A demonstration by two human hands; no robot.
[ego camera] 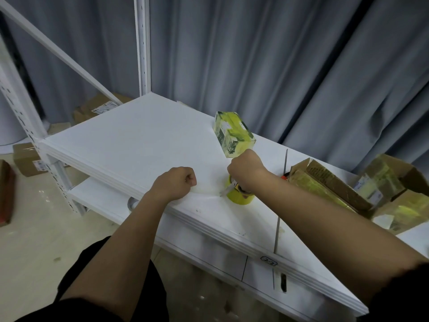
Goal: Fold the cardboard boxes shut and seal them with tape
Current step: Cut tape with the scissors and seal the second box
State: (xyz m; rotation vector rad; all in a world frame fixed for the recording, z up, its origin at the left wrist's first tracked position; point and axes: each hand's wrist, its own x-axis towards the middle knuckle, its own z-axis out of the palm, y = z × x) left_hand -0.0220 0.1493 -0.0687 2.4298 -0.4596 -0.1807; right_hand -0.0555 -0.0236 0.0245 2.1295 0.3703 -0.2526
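Your left hand (177,182) rests fisted, holding nothing, on the table (130,145); your right hand (247,169) curls its fingers over the tape roll (240,197); the taped box (234,133) lies just behind.

Small label (269,260) on front edge of white shelf (130,145): reads "2-2", roughly. Shipping stickers on cardboard boxes (97,109) on floor: print too small to read.
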